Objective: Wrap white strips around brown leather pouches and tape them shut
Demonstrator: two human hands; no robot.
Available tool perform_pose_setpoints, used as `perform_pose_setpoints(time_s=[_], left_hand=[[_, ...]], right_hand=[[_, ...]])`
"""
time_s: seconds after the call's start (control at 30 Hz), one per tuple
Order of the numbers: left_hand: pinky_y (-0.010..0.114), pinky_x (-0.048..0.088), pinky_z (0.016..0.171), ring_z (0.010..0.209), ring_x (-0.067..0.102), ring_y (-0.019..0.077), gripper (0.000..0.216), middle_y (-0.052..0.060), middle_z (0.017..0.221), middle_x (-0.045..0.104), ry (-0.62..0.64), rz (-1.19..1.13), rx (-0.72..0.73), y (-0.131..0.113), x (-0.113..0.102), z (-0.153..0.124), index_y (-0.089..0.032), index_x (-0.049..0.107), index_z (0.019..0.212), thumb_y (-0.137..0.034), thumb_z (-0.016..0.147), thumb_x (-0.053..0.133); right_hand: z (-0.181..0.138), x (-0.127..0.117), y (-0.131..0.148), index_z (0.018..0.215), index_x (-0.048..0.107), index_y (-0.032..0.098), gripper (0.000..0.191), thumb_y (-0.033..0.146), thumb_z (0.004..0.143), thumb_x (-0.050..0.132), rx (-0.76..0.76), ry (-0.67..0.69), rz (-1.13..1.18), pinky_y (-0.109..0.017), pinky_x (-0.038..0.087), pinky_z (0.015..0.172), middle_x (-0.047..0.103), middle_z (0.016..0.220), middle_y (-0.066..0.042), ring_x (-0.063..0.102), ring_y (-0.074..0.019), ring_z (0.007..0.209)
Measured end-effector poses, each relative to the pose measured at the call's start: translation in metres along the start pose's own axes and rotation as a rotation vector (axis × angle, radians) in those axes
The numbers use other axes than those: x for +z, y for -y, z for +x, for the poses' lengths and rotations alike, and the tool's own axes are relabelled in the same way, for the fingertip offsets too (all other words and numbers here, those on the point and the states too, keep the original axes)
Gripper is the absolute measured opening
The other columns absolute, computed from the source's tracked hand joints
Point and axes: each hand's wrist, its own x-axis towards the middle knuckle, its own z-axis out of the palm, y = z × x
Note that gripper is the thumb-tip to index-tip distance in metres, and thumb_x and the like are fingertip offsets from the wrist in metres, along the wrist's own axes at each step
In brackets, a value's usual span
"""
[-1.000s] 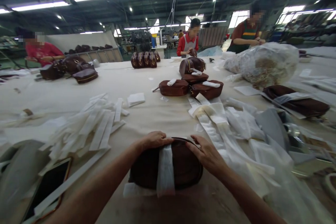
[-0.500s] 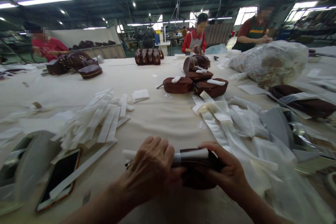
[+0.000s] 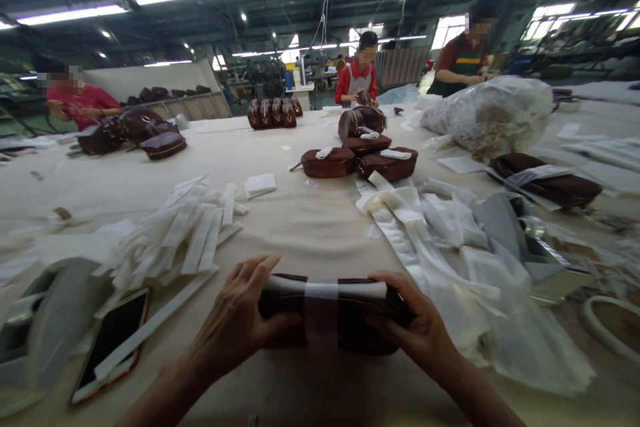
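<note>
Between my hands is a dark brown leather pouch (image 3: 355, 330), its long top side facing up. A white strip (image 3: 363, 289) lies along that top, and a translucent band (image 3: 321, 310) wraps across the middle. My left hand (image 3: 245, 310) grips the left end, fingers behind and thumb on the near side. The right end is held the same way by my right hand (image 3: 417, 320). The pouch's underside is in shadow.
Loose white strips (image 3: 193, 233) and a phone (image 3: 113, 340) lie to the left. Translucent sleeves (image 3: 440, 267) and a tape dispenser (image 3: 530, 240) are on the right. Brown pouches (image 3: 327, 163) stand ahead, near a plastic-wrapped bundle (image 3: 495, 117). Several people (image 3: 357, 73) work across the table.
My left hand has moved from across the pouch's top to its left end, uncovering the band. The pouch now sits straighter between both hands. The view has shifted slightly right.
</note>
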Motion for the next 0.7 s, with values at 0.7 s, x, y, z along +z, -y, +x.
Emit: perform_pose_setpoints(time_s=[0.7], left_hand=[[0.039,0.041,0.086,0.101,0.050,0.0279,0.056,0.012,0.111,0.057,-0.102,0.031,0.245,-0.002,0.019,-0.016,-0.018,0.032,0.135,-0.032,0.084,0.049]], right_hand=[[0.005,0.007,0.014,0.080,0.067,0.023,0.007,0.027,0.078,0.062,0.147,-0.160,0.333,-0.028,0.045,0.084,0.063,0.096,-0.003,0.057,-0.0168,0.094]])
